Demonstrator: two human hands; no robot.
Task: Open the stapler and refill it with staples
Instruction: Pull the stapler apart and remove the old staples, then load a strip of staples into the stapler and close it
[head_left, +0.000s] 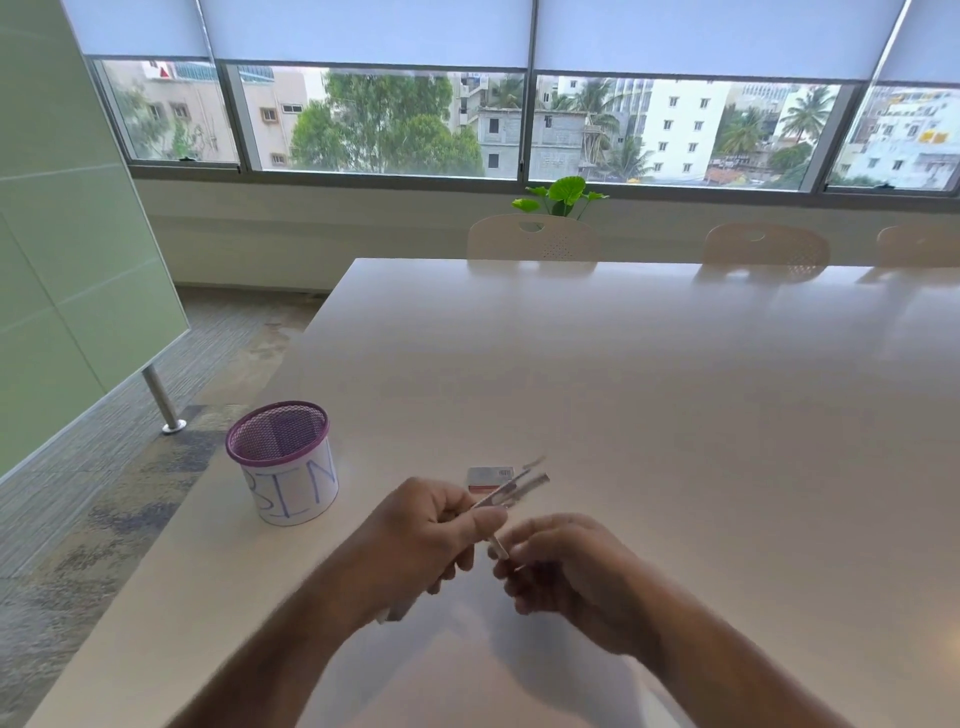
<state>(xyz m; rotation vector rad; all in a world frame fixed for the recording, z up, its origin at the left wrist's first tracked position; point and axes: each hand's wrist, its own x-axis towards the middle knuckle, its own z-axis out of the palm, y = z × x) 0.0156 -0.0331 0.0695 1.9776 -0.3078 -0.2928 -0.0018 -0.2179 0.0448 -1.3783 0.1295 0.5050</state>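
My left hand (423, 530) grips a small silver stapler (519, 488) above the near part of the white table (623, 389). The stapler's metal parts stick out past my thumb, blurred, and seem spread apart. My right hand (563, 564) is just to its right, fingers curled around a thin pale strip (498, 548) that I take for staples, held close under the stapler. A small white and red staple box (491, 477) lies on the table right behind the stapler.
A purple mesh cup (283, 457) wrapped in paper marked "BIN" stands near the table's left edge. Cream chairs (532, 239) line the far side below the windows. A green glass panel (62, 249) on a metal post stands to the left.
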